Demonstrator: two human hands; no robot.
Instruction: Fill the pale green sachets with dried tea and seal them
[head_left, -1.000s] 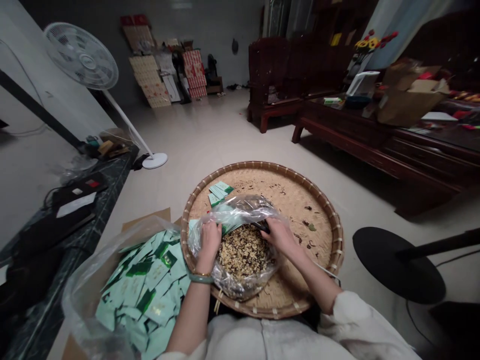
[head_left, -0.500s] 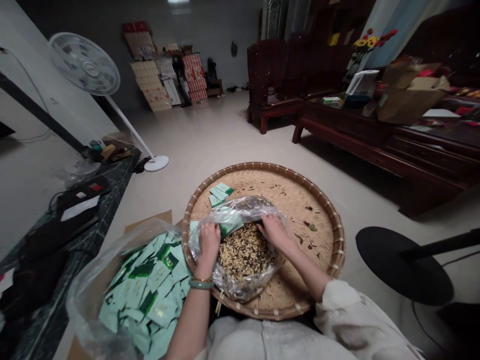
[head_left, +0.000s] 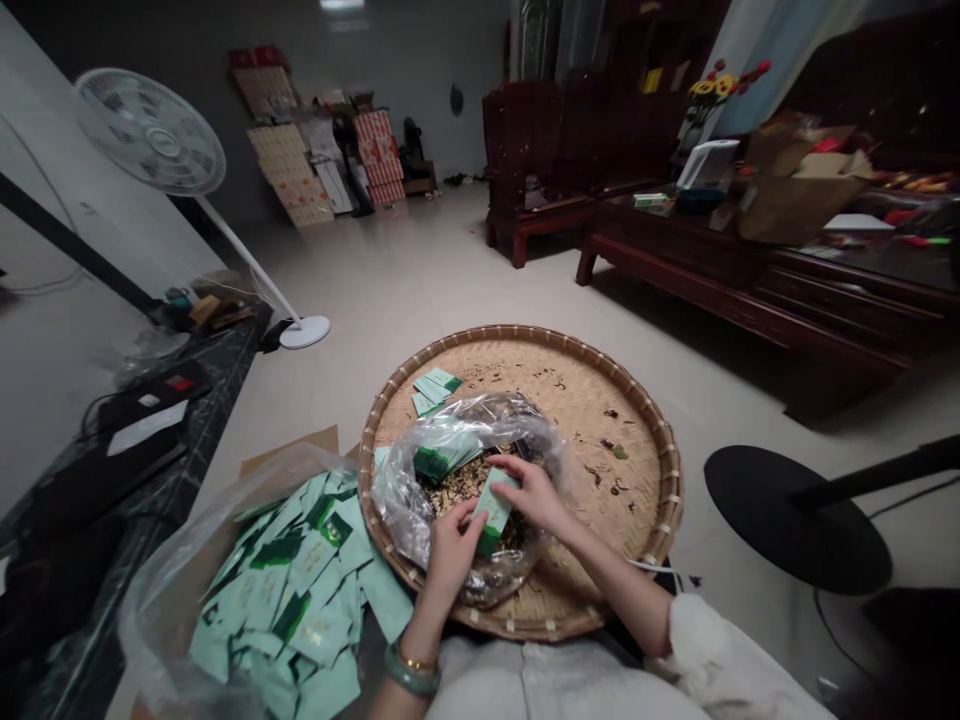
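A light green sachet [head_left: 495,508] with a darker green end is held between my two hands above an open clear plastic bag [head_left: 405,490]. My left hand [head_left: 452,548] pinches its lower left edge. The fingers of my right hand [head_left: 531,492] grip its upper right side. Loose dark and pale dried bits [head_left: 459,484] fill the bag, partly hidden by my hands. More green sachets [head_left: 447,448] lie inside the bag at its left. The bag rests in a round woven bamboo tray [head_left: 600,400], where a small fan of sachets [head_left: 435,388] lies near the far left rim.
Left of the tray, a plastic-lined cardboard box [head_left: 289,448] holds a heap of green sachets [head_left: 300,590]. A white standing fan [head_left: 306,330] is at the far left. A round black base [head_left: 795,520] stands on the right. A dark wooden table [head_left: 697,260] lies beyond.
My hands have left the bag's rim and come together over it, now holding a green sachet. A sachet now sticks out at the right of the box heap. The view has shifted slightly.
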